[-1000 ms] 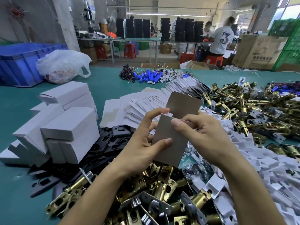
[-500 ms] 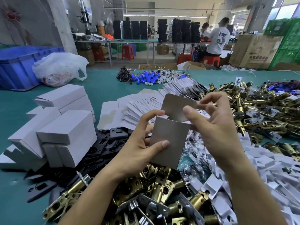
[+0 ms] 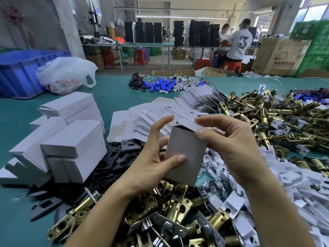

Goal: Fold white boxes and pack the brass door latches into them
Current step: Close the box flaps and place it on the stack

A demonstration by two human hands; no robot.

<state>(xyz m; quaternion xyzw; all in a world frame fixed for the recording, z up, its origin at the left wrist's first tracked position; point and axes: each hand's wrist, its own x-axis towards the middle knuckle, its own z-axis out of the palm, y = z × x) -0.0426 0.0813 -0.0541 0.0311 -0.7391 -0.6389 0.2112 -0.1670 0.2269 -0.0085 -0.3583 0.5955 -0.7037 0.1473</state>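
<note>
A small white box [image 3: 185, 150] stands upright in mid-air at the centre of the head view. My left hand [image 3: 153, 161] grips its body, thumb across the front face. My right hand [image 3: 229, 145] pinches the top flap [image 3: 188, 124] and holds it bent down over the box's opening. Brass door latches [image 3: 160, 216] lie heaped right below my hands, and a second heap of brass latches [image 3: 277, 120] covers the right side of the table. Flat unfolded box blanks [image 3: 156, 114] fan out behind the box.
Folded white boxes [image 3: 71, 139] are stacked at the left on black plates [image 3: 115, 159]. White card inserts [image 3: 293, 184] pile up at the right. A blue crate [image 3: 21, 72], a white plastic bag [image 3: 65, 75] and blue cylinders [image 3: 160, 85] lie further back on the green table [image 3: 16, 111].
The top flap, upright a second ago, has been bent down over the box's mouth by my right hand. My left hand has kept its grip on the box body.
</note>
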